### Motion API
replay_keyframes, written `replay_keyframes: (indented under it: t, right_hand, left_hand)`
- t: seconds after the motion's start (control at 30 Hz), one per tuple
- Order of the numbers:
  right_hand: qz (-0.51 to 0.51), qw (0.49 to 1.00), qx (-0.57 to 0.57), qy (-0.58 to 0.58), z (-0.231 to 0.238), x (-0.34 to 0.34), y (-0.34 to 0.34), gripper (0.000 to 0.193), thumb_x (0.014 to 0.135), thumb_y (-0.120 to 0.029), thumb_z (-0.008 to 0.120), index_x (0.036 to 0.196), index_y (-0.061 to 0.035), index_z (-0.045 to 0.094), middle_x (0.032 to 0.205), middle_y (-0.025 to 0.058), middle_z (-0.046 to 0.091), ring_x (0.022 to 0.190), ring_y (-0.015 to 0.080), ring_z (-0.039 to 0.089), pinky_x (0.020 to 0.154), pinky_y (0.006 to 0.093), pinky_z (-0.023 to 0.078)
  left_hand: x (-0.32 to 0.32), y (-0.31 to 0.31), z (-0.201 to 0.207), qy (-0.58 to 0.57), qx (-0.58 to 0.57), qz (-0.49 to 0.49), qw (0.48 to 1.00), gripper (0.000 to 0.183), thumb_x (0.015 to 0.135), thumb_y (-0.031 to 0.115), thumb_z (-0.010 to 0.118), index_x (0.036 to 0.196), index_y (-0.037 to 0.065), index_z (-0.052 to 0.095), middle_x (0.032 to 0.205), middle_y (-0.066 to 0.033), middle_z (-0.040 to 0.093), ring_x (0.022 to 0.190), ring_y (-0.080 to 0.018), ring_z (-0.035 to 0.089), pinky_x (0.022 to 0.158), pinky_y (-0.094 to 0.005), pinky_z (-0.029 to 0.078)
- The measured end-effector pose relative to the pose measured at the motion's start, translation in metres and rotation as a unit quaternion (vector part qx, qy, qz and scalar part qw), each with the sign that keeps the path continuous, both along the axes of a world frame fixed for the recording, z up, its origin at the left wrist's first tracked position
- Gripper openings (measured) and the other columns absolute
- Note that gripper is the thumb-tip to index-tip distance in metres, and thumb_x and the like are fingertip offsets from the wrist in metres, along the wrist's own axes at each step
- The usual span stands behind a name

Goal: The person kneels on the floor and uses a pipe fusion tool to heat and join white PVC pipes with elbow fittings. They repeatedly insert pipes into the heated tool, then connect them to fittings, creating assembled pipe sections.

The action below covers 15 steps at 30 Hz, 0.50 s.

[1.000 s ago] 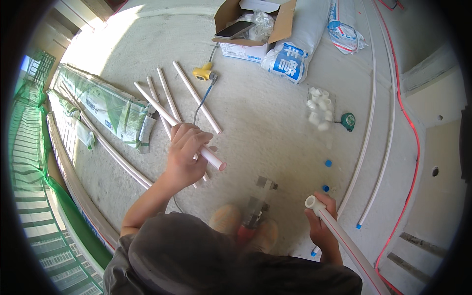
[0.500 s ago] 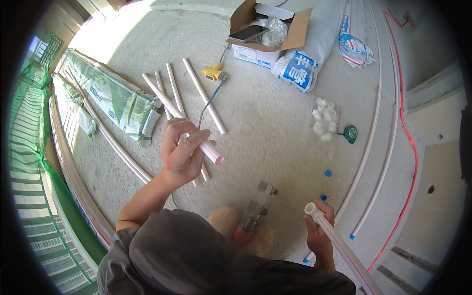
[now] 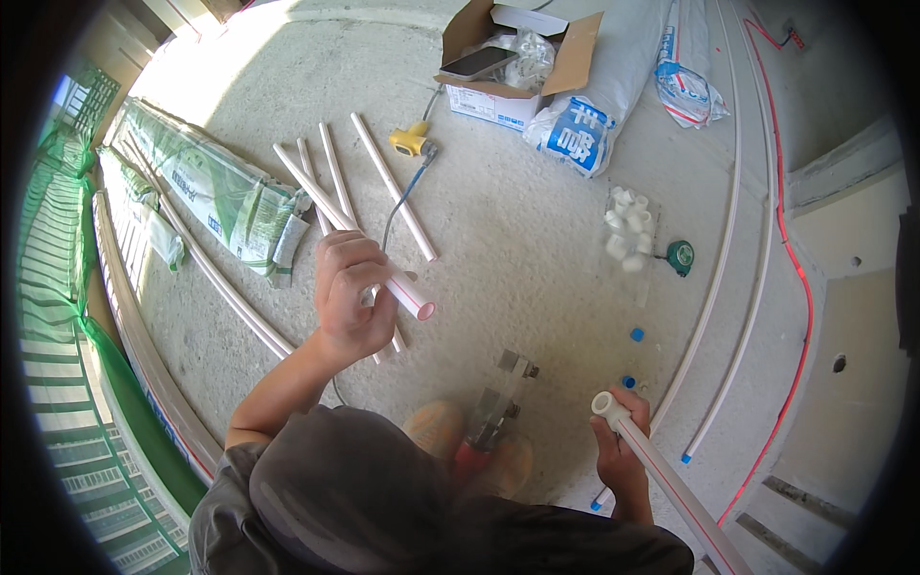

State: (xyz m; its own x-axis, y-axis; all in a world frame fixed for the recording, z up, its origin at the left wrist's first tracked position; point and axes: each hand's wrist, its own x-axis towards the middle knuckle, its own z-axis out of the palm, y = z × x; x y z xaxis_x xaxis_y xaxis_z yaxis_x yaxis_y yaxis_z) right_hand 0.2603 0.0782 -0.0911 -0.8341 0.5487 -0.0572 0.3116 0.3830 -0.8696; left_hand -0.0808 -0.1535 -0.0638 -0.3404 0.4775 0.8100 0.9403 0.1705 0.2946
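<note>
My left hand (image 3: 347, 287) is closed around a white plastic pipe (image 3: 409, 296) with a pink stripe. The pipe's open pink-rimmed end points toward me, and its far end reaches over other pipes on the floor. Lower right, my right hand (image 3: 621, 458) grips a second white pipe (image 3: 682, 498) with a red stripe. A white elbow-like pipe fitting (image 3: 608, 406) sits on that pipe's upper end, its round opening facing up. The two held pipes are well apart. Between my feet stands a red-bodied tool with a grey metal plate (image 3: 500, 401).
Cut pipes (image 3: 391, 187) lie at left centre, beside a yellow connector (image 3: 410, 142) on a cable. White fittings (image 3: 628, 228) in a clear bag and a green tape measure (image 3: 679, 257) lie right. Beyond is an open carton (image 3: 494, 103). Long pipes (image 3: 733, 192) run along the right.
The fingers of my left hand have shifted on their pipe, the index finger curling in more. Both pipes stay almost where they were; the whole view has moved slightly.
</note>
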Motion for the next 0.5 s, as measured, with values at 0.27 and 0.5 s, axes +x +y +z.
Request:
replay_keyframes:
  t: [0.27, 0.5]
  right_hand:
    - [-0.001, 1.000, -0.001, -0.016, 0.0017, -0.0010, -0.0002, 0.043, 0.096, -0.004, 0.071, 0.136, 0.0007, 0.055, 0.123, 0.0151, 0.060, 0.113, 0.0249, 0.060, 0.102, 0.0372, 0.047]
    - [0.004, 1.000, -0.010, -0.015, 0.0006, -0.0005, -0.0002, 0.044, 0.097, -0.005, 0.071, 0.137, 0.0005, 0.054, 0.125, 0.0152, 0.060, 0.114, 0.0248, 0.060, 0.103, 0.0374, 0.047]
  left_hand:
    - [-0.0042, -0.0058, -0.0062, 0.153, 0.060, 0.077, 0.983, 0.043, 0.076, 0.006, 0.083, 0.107, 0.008, 0.055, 0.096, -0.0087, 0.056, 0.088, -0.0277, 0.058, 0.089, -0.0514, 0.051]
    - [0.0053, -0.0013, 0.0007, 0.181, 0.005, 0.102, 0.978, 0.042, 0.078, 0.021, 0.088, 0.107, 0.006, 0.061, 0.096, -0.0101, 0.061, 0.091, -0.0298, 0.060, 0.089, -0.0517, 0.049]
